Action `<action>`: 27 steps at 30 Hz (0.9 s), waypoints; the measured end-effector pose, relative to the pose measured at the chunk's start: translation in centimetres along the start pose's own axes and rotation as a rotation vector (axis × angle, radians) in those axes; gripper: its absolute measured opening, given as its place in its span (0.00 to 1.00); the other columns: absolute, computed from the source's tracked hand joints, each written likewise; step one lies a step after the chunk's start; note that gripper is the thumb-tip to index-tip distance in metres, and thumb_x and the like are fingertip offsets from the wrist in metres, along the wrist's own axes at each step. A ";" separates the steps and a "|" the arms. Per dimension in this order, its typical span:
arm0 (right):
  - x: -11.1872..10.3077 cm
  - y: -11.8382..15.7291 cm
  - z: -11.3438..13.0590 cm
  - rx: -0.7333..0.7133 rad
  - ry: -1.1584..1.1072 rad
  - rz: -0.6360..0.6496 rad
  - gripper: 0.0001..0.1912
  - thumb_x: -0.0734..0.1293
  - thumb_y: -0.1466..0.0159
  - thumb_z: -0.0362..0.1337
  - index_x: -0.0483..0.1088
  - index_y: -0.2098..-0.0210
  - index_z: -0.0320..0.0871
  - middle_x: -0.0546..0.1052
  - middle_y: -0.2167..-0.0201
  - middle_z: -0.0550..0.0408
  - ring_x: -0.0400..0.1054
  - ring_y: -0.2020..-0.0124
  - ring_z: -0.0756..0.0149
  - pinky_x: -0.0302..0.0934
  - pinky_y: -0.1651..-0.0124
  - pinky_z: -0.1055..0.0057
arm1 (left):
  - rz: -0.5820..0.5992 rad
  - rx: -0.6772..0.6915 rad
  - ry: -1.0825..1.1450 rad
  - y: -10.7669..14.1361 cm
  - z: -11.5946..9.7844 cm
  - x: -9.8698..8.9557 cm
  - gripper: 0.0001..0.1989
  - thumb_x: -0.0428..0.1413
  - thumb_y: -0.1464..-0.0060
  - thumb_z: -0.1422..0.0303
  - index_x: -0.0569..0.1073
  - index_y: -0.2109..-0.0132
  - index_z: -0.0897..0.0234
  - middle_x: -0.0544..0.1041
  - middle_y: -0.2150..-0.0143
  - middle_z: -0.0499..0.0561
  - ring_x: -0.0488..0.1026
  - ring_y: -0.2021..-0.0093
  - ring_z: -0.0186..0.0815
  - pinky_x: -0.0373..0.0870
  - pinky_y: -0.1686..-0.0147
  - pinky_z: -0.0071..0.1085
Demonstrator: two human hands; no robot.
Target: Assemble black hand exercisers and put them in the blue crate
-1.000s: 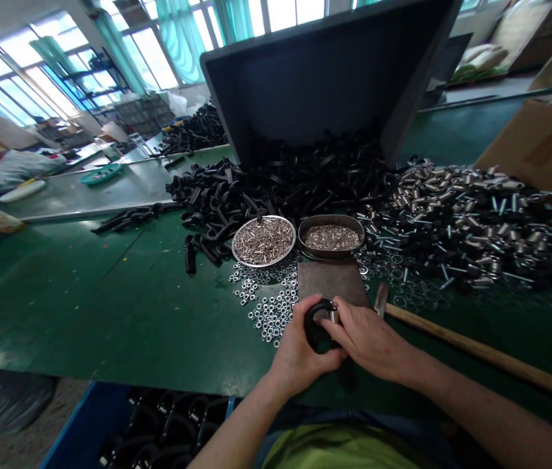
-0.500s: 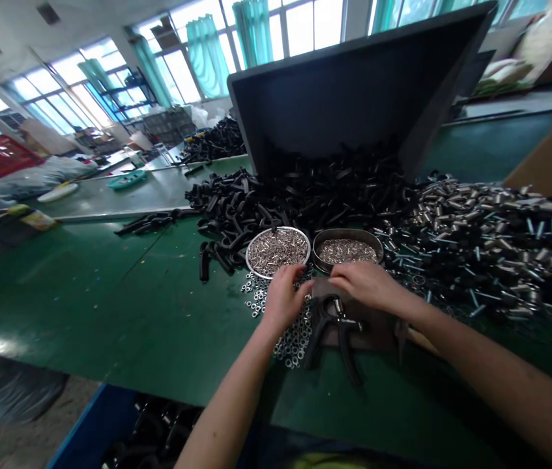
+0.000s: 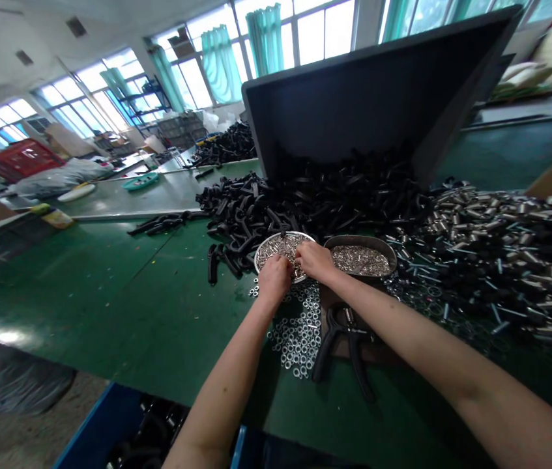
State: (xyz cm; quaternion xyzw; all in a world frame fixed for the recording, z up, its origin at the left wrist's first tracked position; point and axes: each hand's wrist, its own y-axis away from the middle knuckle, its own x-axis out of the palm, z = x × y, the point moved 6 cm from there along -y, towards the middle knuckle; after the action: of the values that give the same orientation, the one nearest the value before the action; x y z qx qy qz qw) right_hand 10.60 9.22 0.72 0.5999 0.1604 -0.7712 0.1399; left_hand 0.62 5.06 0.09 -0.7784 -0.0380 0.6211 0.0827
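Observation:
My left hand (image 3: 276, 279) is at the near rim of a round dish (image 3: 266, 246) full of small metal pins, its fingers curled together. My right hand (image 3: 315, 260) reaches over the dish's right side with its fingertips pinched down at the pins. Whatever either hand grips is too small to make out. Below the hands, a black hand grip with a spring (image 3: 354, 339) lies on a dark plate (image 3: 341, 350), partly behind my right forearm. Loose metal nuts (image 3: 300, 342) are spread beside it. An oval tin (image 3: 393, 260) of small metal parts stands right of the dish.
Black handles (image 3: 236, 215) are heaped behind the dishes, spilling from a large tipped grey bin (image 3: 378, 98). Metal sleeves and bolts (image 3: 510, 247) pile up on the right. A blue crate (image 3: 85, 423) of finished-looking black grips stands below the table's near edge.
Both hands have moved from above the hand grip to the round dish, the right one crossing leftward from near the oval tin. The hand grip stays on the plate. The view has shifted slightly.

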 end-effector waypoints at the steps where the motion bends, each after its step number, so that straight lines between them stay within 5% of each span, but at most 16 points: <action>1: 0.0 0.0 -0.1 -0.010 -0.006 0.004 0.11 0.61 0.38 0.36 0.75 0.62 0.44 0.75 0.56 0.48 0.67 0.52 0.60 0.61 0.57 0.69 | 0.005 0.010 0.004 -0.1 0.1 0.0 0.07 0.52 0.44 0.67 0.75 0.61 0.60 0.74 0.59 0.51 0.71 0.57 0.38 0.65 0.61 0.30; 9: 0.0 -0.2 -0.3 -0.045 -0.108 0.000 0.06 0.65 0.41 0.36 0.74 0.69 0.43 0.76 0.62 0.48 0.69 0.58 0.59 0.60 0.59 0.69 | 0.025 0.074 0.011 -0.7 -0.3 -0.1 0.06 0.53 0.45 0.67 0.75 0.63 0.57 0.75 0.61 0.49 0.71 0.57 0.37 0.64 0.61 0.29; 14: -0.4 -0.1 -1.1 0.005 -0.252 -0.092 0.06 0.62 0.38 0.34 0.71 0.64 0.42 0.75 0.60 0.49 0.68 0.58 0.64 0.57 0.58 0.71 | -0.011 0.021 0.040 -0.6 -0.1 -0.3 0.07 0.52 0.44 0.65 0.75 0.63 0.58 0.75 0.59 0.50 0.72 0.60 0.37 0.64 0.63 0.29; 20: -3.1 3.7 -2.7 0.035 -0.435 -0.107 0.11 0.58 0.36 0.38 0.70 0.61 0.40 0.76 0.70 0.54 0.68 0.69 0.69 0.57 0.65 0.74 | -0.084 -0.043 0.138 -0.5 0.5 -1.7 0.07 0.50 0.45 0.66 0.73 0.63 0.60 0.77 0.63 0.51 0.73 0.62 0.37 0.64 0.63 0.30; 23: -3.5 7.5 -4.2 0.041 -0.519 -0.011 0.11 0.62 0.39 0.40 0.73 0.67 0.40 0.74 0.76 0.57 0.65 0.77 0.71 0.56 0.71 0.74 | -0.112 -0.106 0.432 0.0 0.8 -2.1 0.05 0.50 0.46 0.67 0.70 0.65 0.61 0.77 0.68 0.49 0.73 0.69 0.34 0.65 0.67 0.29; 27: -2.3 12.0 -6.2 0.096 -0.586 0.112 0.11 0.60 0.39 0.37 0.73 0.66 0.39 0.73 0.79 0.57 0.63 0.81 0.72 0.55 0.74 0.74 | 0.066 -0.178 1.039 2.3 -0.3 -0.7 0.09 0.52 0.48 0.67 0.65 0.59 0.63 0.78 0.68 0.48 0.71 0.76 0.30 0.65 0.76 0.25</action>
State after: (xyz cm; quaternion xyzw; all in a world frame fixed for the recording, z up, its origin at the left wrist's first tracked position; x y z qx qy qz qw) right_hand 21.47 0.90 0.57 0.3656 0.0434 -0.9093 0.1939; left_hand 0.65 2.71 0.39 -0.9885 -0.0199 0.1499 0.0045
